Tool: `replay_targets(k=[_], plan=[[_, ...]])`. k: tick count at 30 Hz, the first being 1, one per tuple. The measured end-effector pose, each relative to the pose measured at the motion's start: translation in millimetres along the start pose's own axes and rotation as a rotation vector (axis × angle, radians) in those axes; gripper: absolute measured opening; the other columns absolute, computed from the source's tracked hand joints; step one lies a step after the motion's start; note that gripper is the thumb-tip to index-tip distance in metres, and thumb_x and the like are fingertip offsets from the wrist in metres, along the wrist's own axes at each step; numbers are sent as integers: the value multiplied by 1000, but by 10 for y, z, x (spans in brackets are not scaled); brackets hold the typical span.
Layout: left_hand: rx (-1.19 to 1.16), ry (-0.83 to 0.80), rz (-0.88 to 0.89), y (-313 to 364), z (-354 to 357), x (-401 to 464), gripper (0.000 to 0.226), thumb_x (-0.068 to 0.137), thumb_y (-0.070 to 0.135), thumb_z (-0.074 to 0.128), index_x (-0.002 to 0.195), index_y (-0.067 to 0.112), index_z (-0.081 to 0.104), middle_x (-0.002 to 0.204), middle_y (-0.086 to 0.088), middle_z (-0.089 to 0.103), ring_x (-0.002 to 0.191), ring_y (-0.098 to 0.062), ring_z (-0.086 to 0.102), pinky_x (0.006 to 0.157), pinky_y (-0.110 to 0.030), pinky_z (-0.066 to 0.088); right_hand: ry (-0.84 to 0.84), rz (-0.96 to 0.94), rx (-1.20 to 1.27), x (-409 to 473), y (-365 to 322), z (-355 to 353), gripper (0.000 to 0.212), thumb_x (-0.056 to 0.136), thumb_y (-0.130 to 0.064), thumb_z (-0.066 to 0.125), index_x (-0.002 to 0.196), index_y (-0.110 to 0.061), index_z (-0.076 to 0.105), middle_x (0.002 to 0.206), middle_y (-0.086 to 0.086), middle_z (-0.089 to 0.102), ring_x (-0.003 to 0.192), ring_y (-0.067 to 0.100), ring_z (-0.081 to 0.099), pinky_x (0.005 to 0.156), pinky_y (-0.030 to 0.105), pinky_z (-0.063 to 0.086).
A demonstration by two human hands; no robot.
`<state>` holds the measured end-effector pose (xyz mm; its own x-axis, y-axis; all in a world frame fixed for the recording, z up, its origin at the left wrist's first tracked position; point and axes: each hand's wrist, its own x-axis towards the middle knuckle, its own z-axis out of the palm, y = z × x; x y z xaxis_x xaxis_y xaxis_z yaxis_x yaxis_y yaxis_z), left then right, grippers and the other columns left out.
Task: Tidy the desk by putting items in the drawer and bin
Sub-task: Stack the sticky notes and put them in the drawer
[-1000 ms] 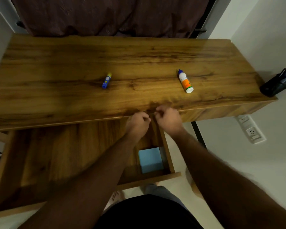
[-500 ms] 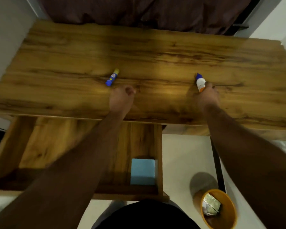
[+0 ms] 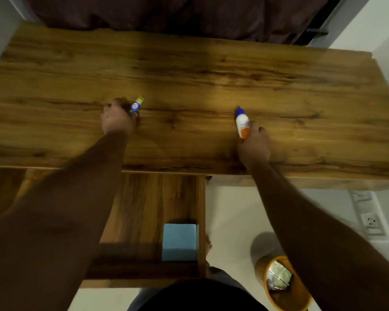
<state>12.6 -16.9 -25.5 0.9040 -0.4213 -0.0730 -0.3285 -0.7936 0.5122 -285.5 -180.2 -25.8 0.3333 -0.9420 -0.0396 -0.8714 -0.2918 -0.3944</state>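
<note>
left hand (image 3: 118, 118) clamps glue stick (image 3: 136, 105) | right hand (image 3: 254, 145) clamps glue bottle (image 3: 242, 122) beyond drawer (image 3: 201, 221) | I judge both light, stiff, slick; hold mid-barrel

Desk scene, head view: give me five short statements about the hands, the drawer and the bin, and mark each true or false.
1. The right hand is closed around the white glue bottle with the blue cap. True.
2. The left hand rests inside the drawer. False: it is up on the desk, at the small blue glue stick.
3. The drawer is pulled open and holds a light blue pad. True.
4. The orange bin stands on the desk. False: it is on the floor, under the right arm.
5. The bin is empty. False: crumpled wrapping lies in it.
</note>
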Motion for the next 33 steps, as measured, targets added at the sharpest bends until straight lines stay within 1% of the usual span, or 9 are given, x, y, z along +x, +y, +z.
replay_targets(k=[4, 7, 13, 19, 25, 28, 30, 32, 33], plan=[[103, -67, 70, -72, 106, 51, 43, 88, 25, 64, 130, 15, 57, 124, -20, 60, 117, -38, 53, 101, -43, 43, -24, 8, 26, -199, -36, 32, 53, 87, -18, 61, 137, -14, 43, 125, 14, 53, 111, 33, 54, 91, 40, 46], [71, -90, 76, -25, 113, -80, 37, 89, 21, 63, 124, 9, 62, 121, -21, 62, 113, -40, 57, 95, -43, 46, -40, 24, 34, -373, -91, 20, 55, 86, -18, 64, 136, -14, 42, 126, 14, 53, 113, 31, 53, 92, 41, 47], [-51, -226, 195, 87, 144, -837, 33, 90, 31, 60, 118, 15, 66, 112, -16, 68, 105, -36, 62, 86, -37, 49, -89, 70, 104, -844, -263, 41, 59, 77, -23, 73, 127, -18, 43, 117, 11, 59, 104, 31, 61, 84, 47, 55], [-230, -368, 209, -228, 59, -1832, 31, 91, 34, 61, 117, 20, 66, 100, 1, 72, 81, -12, 63, 66, -24, 44, -166, 101, 119, -1518, -489, 138, 52, 77, -24, 75, 121, -20, 48, 112, 7, 66, 101, 28, 65, 84, 47, 55], [-285, -570, 136, -785, 64, -2296, 25, 91, 30, 62, 113, 19, 66, 93, 8, 66, 74, -1, 58, 58, -16, 41, -284, 106, 151, -2267, -537, 308, 54, 80, -29, 75, 126, -20, 48, 120, 5, 64, 109, 24, 63, 90, 40, 53], [-303, -654, 44, -999, 128, -2281, 19, 87, 31, 66, 102, 20, 69, 88, 7, 66, 74, -3, 60, 60, -21, 46, -364, 119, 122, -2451, -558, 375, 53, 80, -32, 75, 125, -20, 50, 123, 4, 63, 113, 23, 61, 93, 37, 49], [-361, -699, -47, -1103, 191, -2253, 16, 84, 31, 70, 96, 21, 71, 88, 2, 71, 81, -13, 67, 74, -36, 58, -422, 104, 82, -2498, -601, 428, 52, 80, -32, 76, 124, -18, 51, 124, 5, 63, 114, 23, 60, 94, 35, 48], [-431, -713, -134, -1157, 240, -2220, 4, 83, 26, 72, 81, 24, 69, 85, -4, 72, 83, -21, 70, 81, -46, 58, -456, 90, 40, -2477, -658, 485, 52, 80, -31, 77, 123, -15, 52, 124, 6, 62, 114, 24, 60, 93, 36, 48], [-443, -710, -163, -1151, 252, -2204, 11, 84, 24, 72, 74, 25, 66, 83, -6, 72, 83, -24, 70, 82, -48, 58, -459, 86, 20, -2435, -685, 517, 52, 80, -31, 77, 122, -14, 53, 123, 8, 62, 113, 25, 60, 93, 37, 48]])
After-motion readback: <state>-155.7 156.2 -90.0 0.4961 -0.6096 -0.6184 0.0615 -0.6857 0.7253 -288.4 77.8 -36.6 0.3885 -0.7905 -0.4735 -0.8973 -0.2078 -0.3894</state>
